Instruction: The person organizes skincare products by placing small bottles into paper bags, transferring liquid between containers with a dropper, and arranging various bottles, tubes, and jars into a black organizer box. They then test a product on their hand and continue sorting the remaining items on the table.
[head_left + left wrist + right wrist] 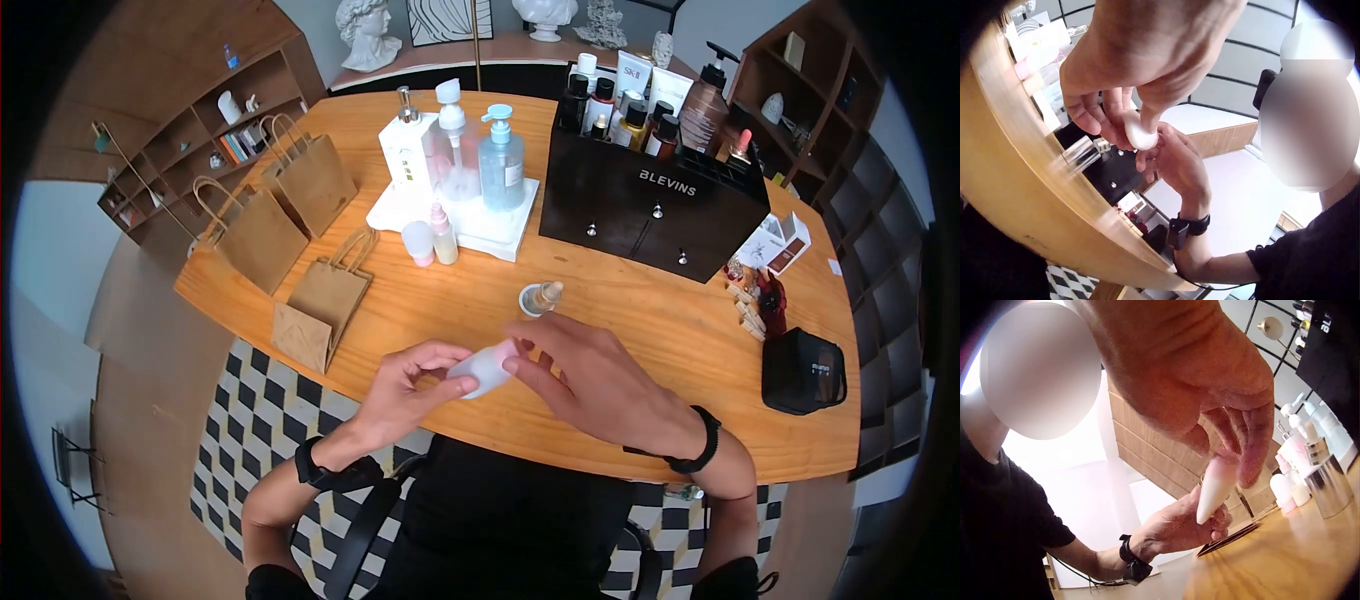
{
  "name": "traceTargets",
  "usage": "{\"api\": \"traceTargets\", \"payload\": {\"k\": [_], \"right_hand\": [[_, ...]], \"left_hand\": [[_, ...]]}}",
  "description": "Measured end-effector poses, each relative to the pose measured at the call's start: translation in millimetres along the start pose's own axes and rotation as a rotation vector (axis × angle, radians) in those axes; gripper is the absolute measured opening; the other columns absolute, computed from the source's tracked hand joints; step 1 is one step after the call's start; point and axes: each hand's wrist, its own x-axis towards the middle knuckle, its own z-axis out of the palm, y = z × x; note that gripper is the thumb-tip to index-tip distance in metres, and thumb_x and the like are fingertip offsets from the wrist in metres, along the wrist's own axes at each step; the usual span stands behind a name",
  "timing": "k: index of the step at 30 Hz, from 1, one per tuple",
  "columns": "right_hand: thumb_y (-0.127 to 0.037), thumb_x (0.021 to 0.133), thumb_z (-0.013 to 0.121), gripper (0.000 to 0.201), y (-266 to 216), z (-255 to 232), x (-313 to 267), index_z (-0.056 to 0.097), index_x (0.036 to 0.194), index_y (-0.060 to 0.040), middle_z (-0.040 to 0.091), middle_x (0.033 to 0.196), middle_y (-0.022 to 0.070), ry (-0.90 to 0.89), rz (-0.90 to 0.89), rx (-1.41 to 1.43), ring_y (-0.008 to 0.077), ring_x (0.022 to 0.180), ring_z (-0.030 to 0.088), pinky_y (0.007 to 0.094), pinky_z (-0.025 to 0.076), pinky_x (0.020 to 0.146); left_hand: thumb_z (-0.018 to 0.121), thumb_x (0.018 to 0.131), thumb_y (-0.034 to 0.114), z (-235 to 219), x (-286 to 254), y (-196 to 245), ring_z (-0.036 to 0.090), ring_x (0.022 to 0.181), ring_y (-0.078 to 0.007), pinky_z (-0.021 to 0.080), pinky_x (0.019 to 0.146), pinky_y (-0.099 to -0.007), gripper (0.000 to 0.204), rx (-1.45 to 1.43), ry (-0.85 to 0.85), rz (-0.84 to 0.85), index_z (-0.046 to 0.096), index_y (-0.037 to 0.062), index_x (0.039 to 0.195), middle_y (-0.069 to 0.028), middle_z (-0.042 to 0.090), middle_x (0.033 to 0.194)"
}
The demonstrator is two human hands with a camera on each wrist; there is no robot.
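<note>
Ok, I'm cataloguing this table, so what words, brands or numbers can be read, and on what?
"BLEVINS": front of the black box.
"SK-II", as best I can read: a white tube.
Too small or blurred: print on the white pump bottle, blue bottle, black pouch.
The held pink-and-white container shows no readable text.
No numbers can be read.

White tube (482,374), pink cap (507,350), tilted above table (660,330)
</note>
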Motion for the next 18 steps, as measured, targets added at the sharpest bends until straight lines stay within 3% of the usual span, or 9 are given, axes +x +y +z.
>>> {"api": "traceTargets", "payload": {"k": [2, 4, 6, 7, 9, 13, 16, 18], "right_hand": [[-0.021, 0.102, 0.070, 0.028, 3.6, 0.3, 0.3, 0.066, 0.115, 0.0042, 0.067, 0.099, 0.0231, -0.011, 0.023, 0.042, 0.0442, 0.084, 0.069, 0.0491, 0.056, 0.072], [-0.016, 0.103, 0.071, 0.025, 6.2, -3.3, 2.5, 0.071, 0.120, 0.0027, 0.068, 0.096, 0.0167, 0.036, -0.040, -0.012, 0.0257, 0.071, 0.065, 0.0345, 0.050, 0.062], [-0.015, 0.103, 0.071, 0.022, 0.9, -13.9, 5.5, 0.071, 0.116, 0.0031, 0.068, 0.094, 0.0176, 0.026, -0.008, -0.005, 0.0293, 0.073, 0.066, 0.0376, 0.051, 0.064], [-0.014, 0.102, 0.070, 0.020, -1.1, -18.2, 6.3, 0.072, 0.112, 0.0034, 0.068, 0.092, 0.0186, 0.023, 0.022, 0.012, 0.0329, 0.074, 0.068, 0.0407, 0.052, 0.065], [-0.013, 0.101, 0.070, 0.020, -0.6, -21.8, 7.4, 0.072, 0.111, 0.0038, 0.068, 0.090, 0.0180, 0.023, 0.043, 0.021, 0.0305, 0.073, 0.067, 0.0393, 0.052, 0.064], [-0.014, 0.100, 0.072, 0.022, -0.8, -24.3, 9.3, 0.072, 0.112, 0.0049, 0.068, 0.086, 0.0170, 0.009, 0.082, 0.034, 0.0269, 0.070, 0.066, 0.0383, 0.051, 0.063], [-0.016, 0.100, 0.073, 0.024, 0.7, -22.1, 7.2, 0.072, 0.112, 0.0044, 0.069, 0.086, 0.0164, 0.004, 0.063, 0.023, 0.0267, 0.069, 0.066, 0.0379, 0.051, 0.063], [-0.018, 0.099, 0.073, 0.025, 0.5, -21.5, 6.6, 0.073, 0.112, 0.0033, 0.069, 0.086, 0.0163, -0.028, 0.070, 0.037, 0.0267, 0.070, 0.067, 0.0373, 0.051, 0.063]], "left_hand": [[0.077, 0.099, 0.006, 8.0, 4.0, -2.5, 0.069, 0.107, -0.0123, 0.056, 0.094, -0.0287, 0.037, -0.038, -0.026, 0.019, 0.066, -0.0011, 0.134, -0.0074, 0.075, 0.122], [0.081, 0.097, 0.010, 14.9, 5.1, 0.0, 0.069, 0.106, -0.0129, 0.055, 0.093, -0.0298, 0.043, -0.073, -0.056, 0.033, 0.066, 0.0008, 0.136, -0.0076, 0.075, 0.124], [0.084, 0.094, 0.013, 19.0, 6.7, 11.2, 0.068, 0.119, -0.0205, 0.053, 0.102, -0.0355, 0.062, 0.197, -0.113, 0.185, 0.057, 0.0026, 0.148, -0.0113, 0.069, 0.137], [0.084, 0.094, 0.013, 19.9, 7.4, 9.7, 0.068, 0.119, -0.0205, 0.053, 0.102, -0.0355, 0.062, 0.187, -0.113, 0.187, 0.057, 0.0026, 0.148, -0.0113, 0.069, 0.137], [0.087, 0.090, 0.016, 20.4, 7.5, 6.9, 0.064, 0.128, -0.0255, 0.050, 0.108, -0.0399, 0.075, 0.201, -0.166, 0.154, 0.049, 0.0042, 0.155, -0.0135, 0.064, 0.146], [0.087, 0.090, 0.016, 19.5, 10.1, 9.2, 0.064, 0.127, -0.0248, 0.051, 0.107, -0.0403, 0.075, 0.254, -0.181, 0.182, 0.050, 0.0046, 0.154, -0.0136, 0.062, 0.148], [0.087, 0.090, 0.017, 24.7, 15.6, 14.2, 0.067, 0.119, -0.0231, 0.052, 0.104, -0.0388, 0.068, 0.234, -0.165, 0.205, 0.056, 0.0040, 0.149, -0.0131, 0.068, 0.138], [0.087, 0.091, 0.020, 28.1, 19.6, 18.1, 0.071, 0.107, -0.0211, 0.053, 0.100, -0.0362, 0.050, 0.210, -0.180, 0.125, 0.068, 0.0019, 0.134, -0.0111, 0.076, 0.121]]}}
